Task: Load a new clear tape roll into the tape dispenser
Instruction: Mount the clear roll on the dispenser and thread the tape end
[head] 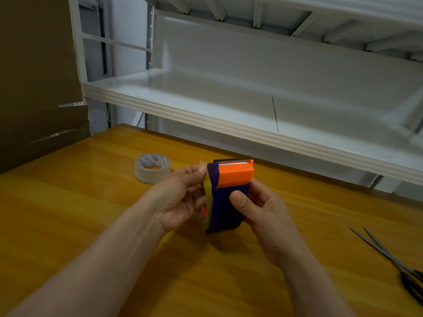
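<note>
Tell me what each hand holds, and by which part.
The right hand grips the tape dispenser by its blue body. The left hand seems to pinch the loose tape end.

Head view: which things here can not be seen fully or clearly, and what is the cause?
- Loaded roll in the tape dispenser: only a yellowish edge shows; the left hand and the dispenser body hide the rest.
- Tape end pinched by the left hand: clear and blurred, so its path is unclear.
- Scissors: handles cut off by the right edge.
- Loose tape roll: print too small to read.
</note>
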A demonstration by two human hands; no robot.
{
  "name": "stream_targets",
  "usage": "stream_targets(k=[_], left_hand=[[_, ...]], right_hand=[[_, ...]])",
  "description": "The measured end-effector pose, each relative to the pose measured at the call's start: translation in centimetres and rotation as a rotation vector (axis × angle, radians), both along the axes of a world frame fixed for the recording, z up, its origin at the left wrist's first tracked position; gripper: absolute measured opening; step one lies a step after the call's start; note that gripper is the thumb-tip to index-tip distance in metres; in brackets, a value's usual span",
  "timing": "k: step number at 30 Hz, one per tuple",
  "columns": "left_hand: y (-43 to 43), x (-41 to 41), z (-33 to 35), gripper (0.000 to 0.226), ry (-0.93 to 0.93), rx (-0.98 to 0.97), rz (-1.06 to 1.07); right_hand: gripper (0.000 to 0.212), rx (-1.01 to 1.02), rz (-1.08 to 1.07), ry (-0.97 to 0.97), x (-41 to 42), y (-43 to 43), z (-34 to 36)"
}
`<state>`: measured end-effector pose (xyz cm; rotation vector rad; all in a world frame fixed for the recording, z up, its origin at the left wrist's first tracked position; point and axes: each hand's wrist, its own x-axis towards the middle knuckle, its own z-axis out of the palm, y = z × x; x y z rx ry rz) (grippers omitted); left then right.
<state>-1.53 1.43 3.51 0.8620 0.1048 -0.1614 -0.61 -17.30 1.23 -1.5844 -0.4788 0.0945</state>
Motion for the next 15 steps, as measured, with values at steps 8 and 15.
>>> stream_targets(k=[8,15], left_hand=[[-0.1,-0.3,0.0,0.029,-0.144,0.137,0.057],[-0.2,-0.6,0.3,0.027,-0.354,0.246,0.076]], right_hand=[[0.042,0.044,0.036,-0.035,0.3,-0.4,-0.1],[0.072,0.104,0.099,-0.023,1.0,-1.0,-0.2]])
